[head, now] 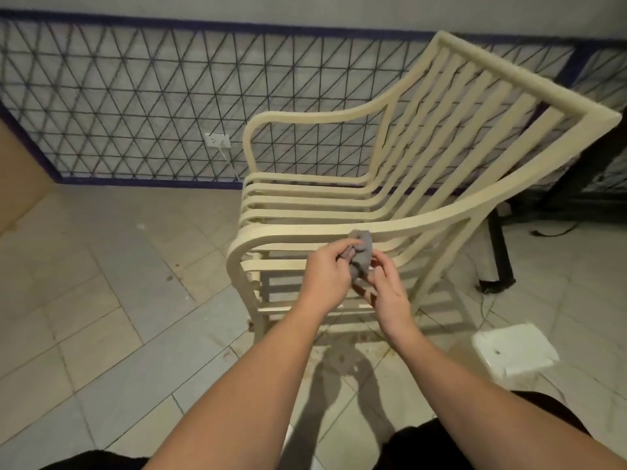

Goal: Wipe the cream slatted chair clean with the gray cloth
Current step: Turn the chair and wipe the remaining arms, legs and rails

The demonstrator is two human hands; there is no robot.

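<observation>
Tiled floor (118, 300) — chair (339, 228) beside railing (135, 106).

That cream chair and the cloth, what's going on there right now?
A person stands over the cream slatted chair, holding a bunched gray cloth in both hands. The left hand pinches its upper part and the right hand holds the lower part, just in front of the chair's near armrest. The cloth seems to be getting folded or readied; whether it touches the armrest can't be told.
</observation>
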